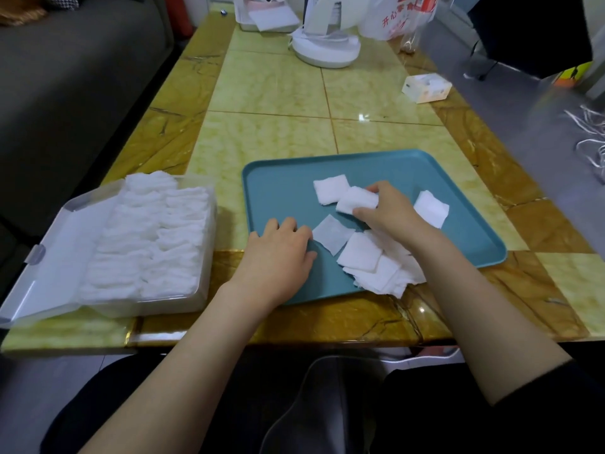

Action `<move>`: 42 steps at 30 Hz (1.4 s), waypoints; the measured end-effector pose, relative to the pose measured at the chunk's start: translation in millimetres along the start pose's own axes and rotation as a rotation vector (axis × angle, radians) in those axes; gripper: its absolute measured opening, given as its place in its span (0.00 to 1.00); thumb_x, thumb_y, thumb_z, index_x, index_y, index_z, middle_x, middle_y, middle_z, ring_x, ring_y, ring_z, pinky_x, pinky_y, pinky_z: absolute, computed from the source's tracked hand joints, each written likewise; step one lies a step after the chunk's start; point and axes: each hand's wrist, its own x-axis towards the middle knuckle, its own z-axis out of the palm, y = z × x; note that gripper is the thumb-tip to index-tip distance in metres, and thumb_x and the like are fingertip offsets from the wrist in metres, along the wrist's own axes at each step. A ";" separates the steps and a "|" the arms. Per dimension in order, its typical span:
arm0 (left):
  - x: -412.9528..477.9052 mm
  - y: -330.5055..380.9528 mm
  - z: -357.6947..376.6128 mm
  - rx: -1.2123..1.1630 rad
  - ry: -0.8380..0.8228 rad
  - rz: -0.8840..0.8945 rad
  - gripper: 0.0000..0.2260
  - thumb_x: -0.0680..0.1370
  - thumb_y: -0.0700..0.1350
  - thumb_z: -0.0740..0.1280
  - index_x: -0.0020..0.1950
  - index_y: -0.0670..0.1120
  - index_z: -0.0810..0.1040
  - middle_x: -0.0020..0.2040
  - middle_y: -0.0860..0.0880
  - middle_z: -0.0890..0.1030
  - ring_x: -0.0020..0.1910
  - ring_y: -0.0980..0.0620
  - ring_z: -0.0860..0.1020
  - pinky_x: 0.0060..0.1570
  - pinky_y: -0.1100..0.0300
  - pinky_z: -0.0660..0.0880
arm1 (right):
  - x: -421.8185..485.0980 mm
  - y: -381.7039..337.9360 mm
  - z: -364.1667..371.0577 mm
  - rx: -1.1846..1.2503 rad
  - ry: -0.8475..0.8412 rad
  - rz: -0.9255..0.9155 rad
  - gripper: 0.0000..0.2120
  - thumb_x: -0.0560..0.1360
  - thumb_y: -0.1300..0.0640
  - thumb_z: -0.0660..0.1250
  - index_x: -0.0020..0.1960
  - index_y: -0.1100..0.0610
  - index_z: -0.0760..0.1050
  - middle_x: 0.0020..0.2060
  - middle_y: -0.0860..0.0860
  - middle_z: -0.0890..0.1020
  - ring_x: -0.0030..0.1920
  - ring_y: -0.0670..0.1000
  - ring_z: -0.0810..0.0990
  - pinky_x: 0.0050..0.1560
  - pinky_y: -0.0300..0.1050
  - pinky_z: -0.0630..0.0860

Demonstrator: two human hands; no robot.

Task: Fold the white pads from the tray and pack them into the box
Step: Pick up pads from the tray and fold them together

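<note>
The right hand (389, 213) pinches a folded pad (355, 199) between thumb and fingers, just above the tray (281, 178). The left hand (278, 253) lies flat and relaxed on the tray, its fingertips by a flat pad. A pile (376, 267) of loose pads sits at the tray's near edge. The box (147, 304), to the left on the counter (294, 90), stands open with rows of folded pads in it.

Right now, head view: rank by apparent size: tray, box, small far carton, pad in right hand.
1. tray
2. box
3. carton and pad in right hand: look alike, carton is farther, so unranked.
</note>
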 end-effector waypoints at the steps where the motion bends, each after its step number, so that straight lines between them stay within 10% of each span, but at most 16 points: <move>1: 0.6 -0.5 -0.3 -0.024 -0.002 -0.006 0.15 0.82 0.53 0.54 0.67 0.50 0.68 0.63 0.48 0.71 0.62 0.46 0.68 0.57 0.50 0.69 | -0.4 -0.5 0.0 0.025 0.030 -0.018 0.20 0.76 0.56 0.65 0.65 0.60 0.65 0.60 0.57 0.74 0.57 0.54 0.72 0.46 0.39 0.62; 7: 8.7 1.5 -6.6 -0.640 0.090 -0.211 0.18 0.81 0.54 0.57 0.67 0.48 0.70 0.63 0.50 0.74 0.61 0.48 0.74 0.60 0.54 0.69 | -16.5 -23.8 -0.5 0.271 -0.004 -0.170 0.16 0.74 0.58 0.68 0.59 0.57 0.70 0.49 0.52 0.77 0.49 0.54 0.78 0.48 0.47 0.74; 12: 11.8 0.1 -18.4 -1.112 0.215 -0.283 0.10 0.78 0.53 0.63 0.47 0.48 0.78 0.49 0.46 0.81 0.50 0.45 0.79 0.52 0.47 0.75 | -36.6 -43.7 -1.6 0.391 -0.212 -0.341 0.12 0.73 0.60 0.69 0.55 0.55 0.71 0.45 0.53 0.80 0.42 0.50 0.81 0.48 0.45 0.77; 19: 8.0 -0.6 -23.4 -1.153 0.369 -0.301 0.07 0.74 0.50 0.71 0.40 0.49 0.77 0.40 0.49 0.81 0.46 0.46 0.81 0.50 0.47 0.77 | -39.7 -41.6 7.1 0.267 -0.108 -0.434 0.09 0.72 0.59 0.69 0.49 0.50 0.72 0.39 0.45 0.76 0.42 0.51 0.79 0.46 0.49 0.76; 25: 5.5 -6.5 -24.1 -1.192 0.356 -0.189 0.04 0.76 0.42 0.69 0.42 0.47 0.76 0.38 0.48 0.80 0.39 0.55 0.76 0.44 0.55 0.73 | -40.4 -36.3 -0.1 0.470 -0.496 -0.180 0.18 0.73 0.45 0.66 0.60 0.52 0.71 0.49 0.47 0.81 0.49 0.45 0.79 0.48 0.38 0.75; 31: 4.9 -8.2 -20.1 -1.113 0.256 -0.135 0.02 0.76 0.45 0.68 0.47 0.51 0.79 0.41 0.53 0.82 0.42 0.55 0.80 0.44 0.56 0.76 | -31.7 -36.0 1.7 0.579 -0.260 -0.220 0.07 0.73 0.57 0.70 0.51 0.54 0.76 0.42 0.49 0.81 0.39 0.41 0.77 0.38 0.33 0.72; 36: 7.2 -15.3 -16.2 -0.880 0.430 -0.155 0.03 0.76 0.43 0.67 0.43 0.46 0.79 0.33 0.54 0.76 0.32 0.59 0.71 0.33 0.68 0.66 | -20.3 -29.7 13.9 -0.120 0.047 -0.455 0.16 0.76 0.56 0.66 0.63 0.54 0.70 0.58 0.50 0.75 0.59 0.49 0.73 0.58 0.45 0.71; 42: 7.8 -20.6 -15.9 -0.804 0.473 -0.186 0.07 0.76 0.43 0.66 0.45 0.39 0.79 0.37 0.43 0.78 0.32 0.55 0.69 0.31 0.64 0.64 | -2.9 -17.6 25.8 -0.333 -0.161 -0.344 0.29 0.78 0.52 0.62 0.74 0.56 0.55 0.71 0.53 0.64 0.70 0.53 0.63 0.63 0.46 0.63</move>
